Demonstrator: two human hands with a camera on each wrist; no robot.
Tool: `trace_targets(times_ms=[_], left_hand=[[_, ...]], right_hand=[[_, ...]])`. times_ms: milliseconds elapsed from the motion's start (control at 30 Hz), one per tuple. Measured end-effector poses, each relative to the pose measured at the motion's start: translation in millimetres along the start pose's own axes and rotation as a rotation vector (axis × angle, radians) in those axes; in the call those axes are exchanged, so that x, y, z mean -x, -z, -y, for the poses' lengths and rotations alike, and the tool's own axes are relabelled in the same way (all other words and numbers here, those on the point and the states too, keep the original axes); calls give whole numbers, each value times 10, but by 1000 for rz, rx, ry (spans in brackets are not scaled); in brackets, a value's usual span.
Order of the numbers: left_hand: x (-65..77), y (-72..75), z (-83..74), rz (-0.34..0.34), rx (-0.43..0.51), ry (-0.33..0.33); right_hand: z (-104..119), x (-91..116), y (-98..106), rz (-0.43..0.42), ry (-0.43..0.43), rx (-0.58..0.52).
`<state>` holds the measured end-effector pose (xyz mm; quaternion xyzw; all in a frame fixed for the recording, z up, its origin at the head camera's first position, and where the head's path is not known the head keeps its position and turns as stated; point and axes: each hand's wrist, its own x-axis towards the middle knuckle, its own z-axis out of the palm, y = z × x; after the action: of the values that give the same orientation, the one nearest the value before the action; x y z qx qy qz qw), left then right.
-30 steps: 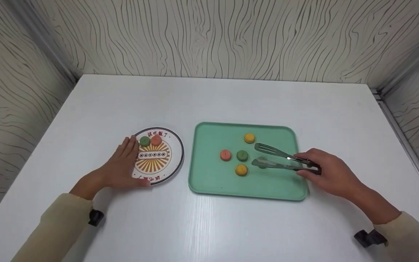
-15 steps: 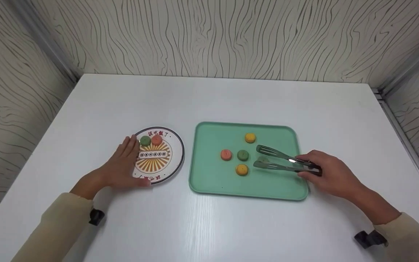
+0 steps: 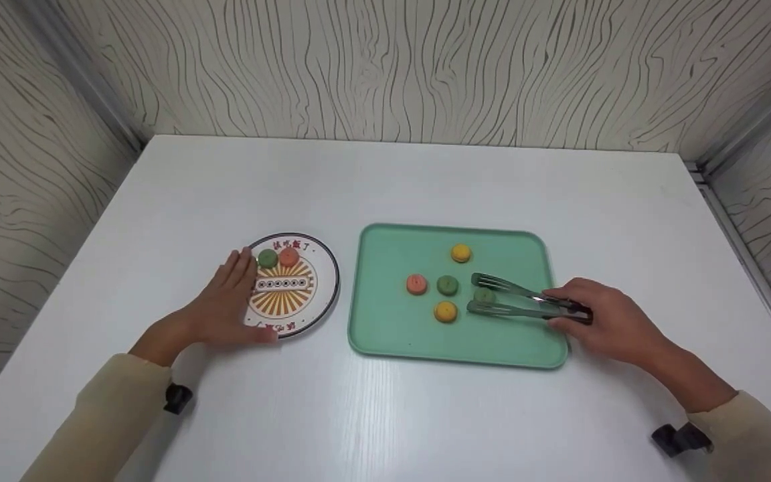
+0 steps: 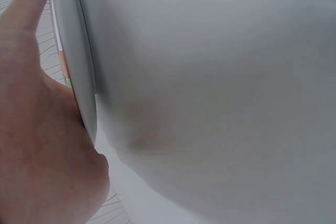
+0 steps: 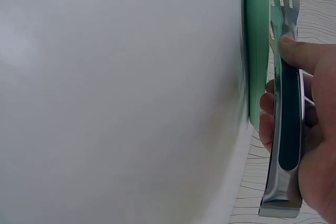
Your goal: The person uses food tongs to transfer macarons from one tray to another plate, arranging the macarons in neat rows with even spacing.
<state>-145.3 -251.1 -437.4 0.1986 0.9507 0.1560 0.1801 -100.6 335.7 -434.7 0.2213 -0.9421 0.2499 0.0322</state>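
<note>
Seven macarons are seen. Tongs are clamped by right hand; one plate is touched by straight-fingered left hand.

From my remote seat I see a white rectangular table, faintly glossy, with a pale streak of light at its near middle. Left of centre lies a round, dark-rimmed sunburst plate; to its right, near but apart, a green round-cornered serving tray.
</note>
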Motion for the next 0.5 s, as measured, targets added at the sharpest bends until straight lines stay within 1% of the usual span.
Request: trace_targets(times_ms=[200, 500], left_hand=[[2, -4, -5, -17, -8, -23], [13, 14, -14, -20, 0, -20]], right_hand=[[-13, -9, -5, -3, 12, 6], [-9, -14, -26, -12, 21, -6]])
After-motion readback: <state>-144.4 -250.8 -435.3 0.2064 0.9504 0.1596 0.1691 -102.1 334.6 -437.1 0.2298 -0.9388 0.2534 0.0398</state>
